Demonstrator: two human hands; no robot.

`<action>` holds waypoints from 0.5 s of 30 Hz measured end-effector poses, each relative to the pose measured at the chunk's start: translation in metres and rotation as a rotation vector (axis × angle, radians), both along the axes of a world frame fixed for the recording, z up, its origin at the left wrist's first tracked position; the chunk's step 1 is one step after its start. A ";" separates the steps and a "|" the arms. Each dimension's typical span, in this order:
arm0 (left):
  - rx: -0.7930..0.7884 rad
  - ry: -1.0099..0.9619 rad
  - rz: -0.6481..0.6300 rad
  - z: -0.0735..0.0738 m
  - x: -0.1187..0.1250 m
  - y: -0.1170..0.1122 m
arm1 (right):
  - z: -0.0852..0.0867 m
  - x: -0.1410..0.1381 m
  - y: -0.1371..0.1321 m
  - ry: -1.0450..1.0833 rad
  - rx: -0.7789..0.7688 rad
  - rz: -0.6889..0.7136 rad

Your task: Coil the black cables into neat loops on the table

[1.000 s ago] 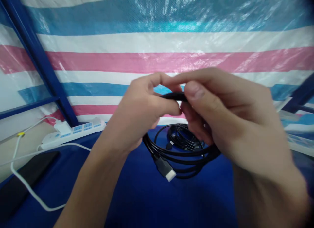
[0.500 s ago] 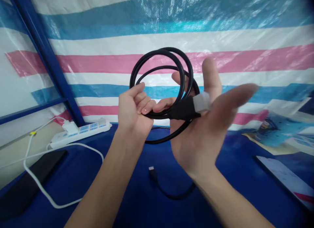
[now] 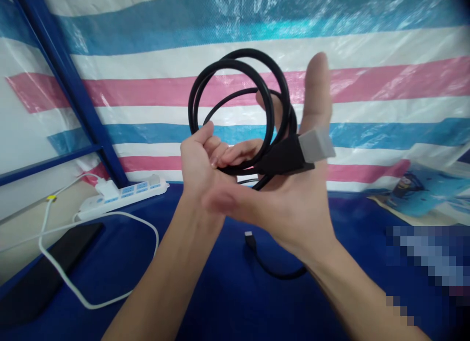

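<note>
A black cable [image 3: 235, 62] hangs in loose loops in front of me. My left hand [image 3: 201, 160] is closed around the lower left of the coil, thumb on top. My right hand [image 3: 293, 199] is at the coil's right side, fingers spread; its index finger points up and its thumb stretches left across my left wrist. Some of its fingers reach through and behind the loops, touching the cable. Across that palm lies a black plug [image 3: 282, 157] with a pale cap [image 3: 317, 145] on its end. The cable's other plug [image 3: 250, 242] lies below, over the blue tabletop.
To the left, a white power strip [image 3: 127, 196] carries a charger with a white cord [image 3: 62, 277] looping over a dark flat object [image 3: 47, 272]. A blue printed bag [image 3: 422, 189] sits at the right, behind a pixelated patch. A striped plastic sheet [image 3: 147, 91] hangs behind.
My right thumb has swung from pointing right to lying across toward my left wrist. The coil and capped plug have shifted slightly, and the lower plug has moved right and up in view.
</note>
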State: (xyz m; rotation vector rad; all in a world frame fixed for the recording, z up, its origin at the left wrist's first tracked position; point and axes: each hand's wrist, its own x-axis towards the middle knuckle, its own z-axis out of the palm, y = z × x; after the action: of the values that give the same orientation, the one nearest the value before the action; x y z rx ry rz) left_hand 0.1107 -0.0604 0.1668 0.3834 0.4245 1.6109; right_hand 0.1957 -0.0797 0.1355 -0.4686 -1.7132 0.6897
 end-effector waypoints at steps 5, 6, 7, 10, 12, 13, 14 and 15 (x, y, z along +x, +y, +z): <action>0.112 0.036 0.090 -0.013 0.004 0.014 | -0.004 0.004 0.020 0.359 -0.154 0.019; 0.140 0.054 0.082 -0.015 0.006 0.016 | -0.003 0.006 0.026 0.395 -0.178 0.015; 0.171 0.082 0.056 -0.016 0.006 0.017 | -0.001 0.009 0.030 0.412 -0.200 0.003; 0.251 0.209 -0.108 -0.014 0.002 0.018 | 0.005 0.022 0.039 0.396 -0.215 -0.048; 0.292 0.316 -0.214 -0.009 -0.007 0.015 | 0.009 0.032 0.041 0.354 -0.208 -0.042; 0.306 0.373 -0.243 -0.006 -0.012 0.013 | 0.011 0.037 0.042 0.304 -0.223 -0.022; 0.317 0.433 -0.261 -0.003 -0.016 0.011 | 0.012 0.041 0.042 0.240 -0.247 -0.002; 0.321 0.497 -0.278 -0.001 -0.020 0.009 | 0.013 0.045 0.042 0.171 -0.273 0.015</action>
State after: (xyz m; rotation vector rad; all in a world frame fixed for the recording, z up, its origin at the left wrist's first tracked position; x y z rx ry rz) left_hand 0.0911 -0.0514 0.1661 1.0529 0.4601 1.3013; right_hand 0.2408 -0.0372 0.1486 -0.5690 -1.4697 0.9531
